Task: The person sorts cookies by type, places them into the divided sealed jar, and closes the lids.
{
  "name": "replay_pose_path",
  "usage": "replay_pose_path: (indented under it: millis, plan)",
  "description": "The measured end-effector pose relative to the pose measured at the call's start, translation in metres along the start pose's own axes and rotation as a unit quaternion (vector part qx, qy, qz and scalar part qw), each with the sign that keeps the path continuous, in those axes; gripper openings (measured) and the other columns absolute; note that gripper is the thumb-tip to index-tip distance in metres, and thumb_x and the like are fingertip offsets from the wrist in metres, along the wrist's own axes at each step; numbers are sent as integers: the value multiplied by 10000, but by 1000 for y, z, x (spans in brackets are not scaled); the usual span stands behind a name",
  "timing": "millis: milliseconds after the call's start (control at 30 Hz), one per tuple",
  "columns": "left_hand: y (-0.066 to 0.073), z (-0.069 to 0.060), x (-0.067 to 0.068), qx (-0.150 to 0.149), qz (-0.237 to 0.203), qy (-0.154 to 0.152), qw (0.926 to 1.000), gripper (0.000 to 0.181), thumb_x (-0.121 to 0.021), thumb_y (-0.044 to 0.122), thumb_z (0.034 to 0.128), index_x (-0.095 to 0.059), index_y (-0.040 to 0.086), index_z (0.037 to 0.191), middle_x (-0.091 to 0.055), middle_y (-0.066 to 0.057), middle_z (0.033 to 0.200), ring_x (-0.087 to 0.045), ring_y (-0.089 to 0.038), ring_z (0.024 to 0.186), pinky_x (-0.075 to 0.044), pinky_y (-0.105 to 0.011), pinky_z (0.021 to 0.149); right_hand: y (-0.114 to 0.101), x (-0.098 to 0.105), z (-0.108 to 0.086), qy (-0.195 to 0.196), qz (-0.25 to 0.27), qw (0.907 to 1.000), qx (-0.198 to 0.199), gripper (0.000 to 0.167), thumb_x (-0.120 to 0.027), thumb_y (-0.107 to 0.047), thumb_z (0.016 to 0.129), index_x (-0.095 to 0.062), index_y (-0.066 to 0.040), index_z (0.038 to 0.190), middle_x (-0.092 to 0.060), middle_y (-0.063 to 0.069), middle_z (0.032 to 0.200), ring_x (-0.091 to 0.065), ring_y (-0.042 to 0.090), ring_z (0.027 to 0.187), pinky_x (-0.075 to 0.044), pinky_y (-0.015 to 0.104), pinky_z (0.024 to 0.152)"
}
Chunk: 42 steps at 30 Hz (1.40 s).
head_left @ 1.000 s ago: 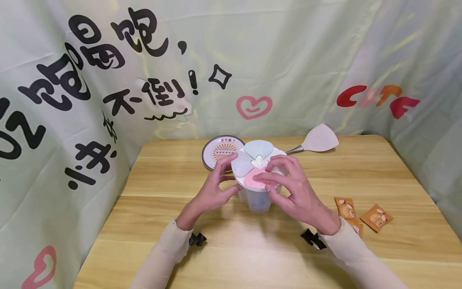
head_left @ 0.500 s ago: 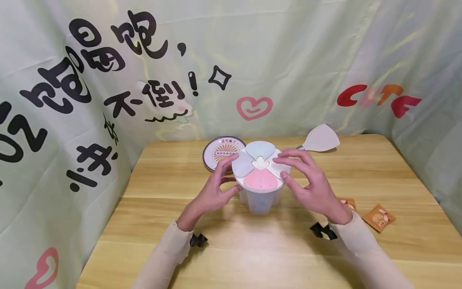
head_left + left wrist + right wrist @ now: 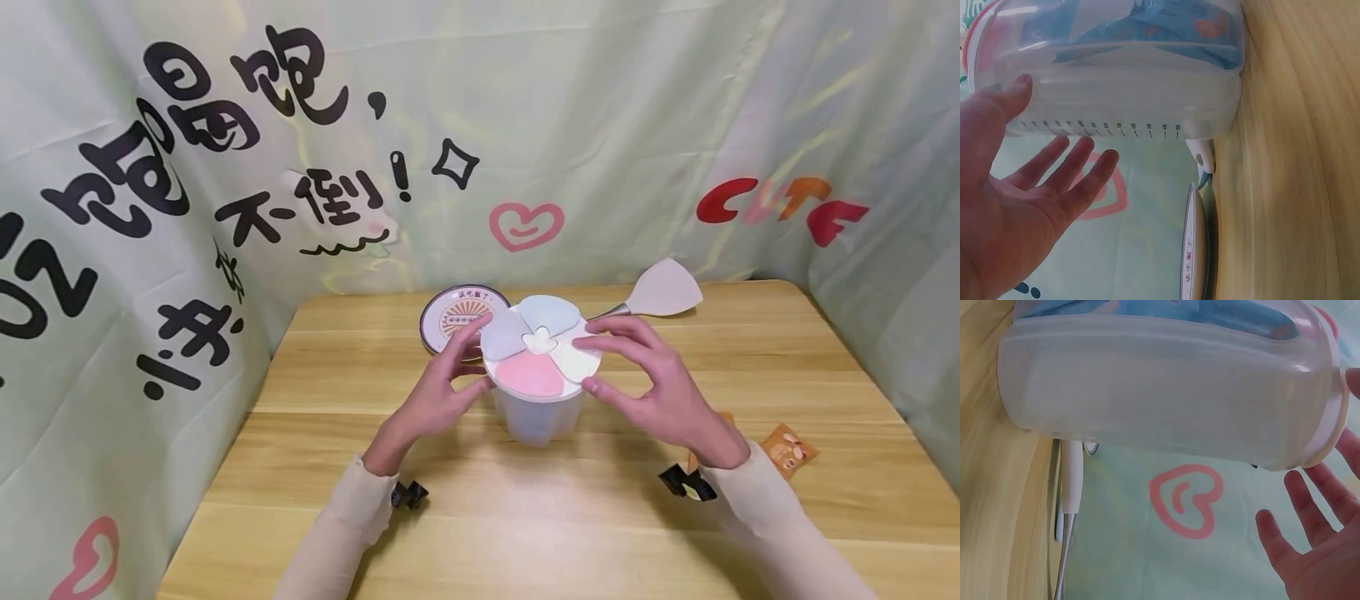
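Observation:
A clear plastic storage canister (image 3: 534, 421) stands upright on the wooden table, topped by a round lid (image 3: 528, 377) with petal-shaped pink, blue, lilac and white flaps. Blue packets (image 3: 1166, 28) show through its wall; printed measuring marks run up one side. At the canister's left, my left hand (image 3: 438, 398) has its thumb against the upper part near the rim, while its other fingers reach out loosely alongside. On the opposite side my right hand (image 3: 660, 387) touches the lid's edge with thumb and fingertips, fingers spread and relaxed. All lid flaps look down.
Behind the canister lies a round printed plate (image 3: 442, 329). A spatula (image 3: 666, 288) with a white blade rests at the back right. Orange snack packets (image 3: 791, 446) lie to the right, partly hidden by my right forearm. A fabric backdrop (image 3: 615, 150) encloses the table's back and sides.
My right hand has drawn back from the pink flap to the lid's right edge. The canister has turned, bringing the pink flap leftward and the blue one rightward. My left hand stays beside it.

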<state>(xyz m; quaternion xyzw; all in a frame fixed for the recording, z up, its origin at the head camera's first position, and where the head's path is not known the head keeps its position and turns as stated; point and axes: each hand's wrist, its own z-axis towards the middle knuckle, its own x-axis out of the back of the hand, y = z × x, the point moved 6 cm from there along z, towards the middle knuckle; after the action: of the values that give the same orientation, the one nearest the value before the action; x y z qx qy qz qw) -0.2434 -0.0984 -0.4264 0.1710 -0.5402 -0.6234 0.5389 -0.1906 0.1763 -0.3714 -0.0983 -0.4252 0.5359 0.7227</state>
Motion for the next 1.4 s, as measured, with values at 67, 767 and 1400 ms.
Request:
replay_pose_path:
  millis: [67,767,1400]
  plan:
    - [0,2,1,-1,66,150,9999,825,-750,-49,987,-383,187,1687,-653,-207,1407,-700,-400,1250,-654,-412,1050,-4,1,-2,58,-48,9999,117,565,-932,13,775,-795,-130,1304,-655,126,1384,-574,129,1315,-456,128,1105]
    - [0,3,-5,209,62,995,9948,361,-570,-30,1073,-531,16,1429,-677,-210,1338,-698,-306,1186,-634,-388,1051,-50,-20,-1,1134,-881,9776,1538,439,-756,-502,1020,-870,-83,1083,-601,45,890,-518,257,915,-364,249,901]
    - [14,-6,-10,-644,-88,37,9979,872,-896,-13,855,-466,127,1600,-480,-112,1661,-633,-276,1381,-583,-469,1171,-60,-20,3,638,-1194,9779,1595,427,-662,-483,1085,-869,-111,1113,-700,49,999,-558,266,976,-432,332,882]
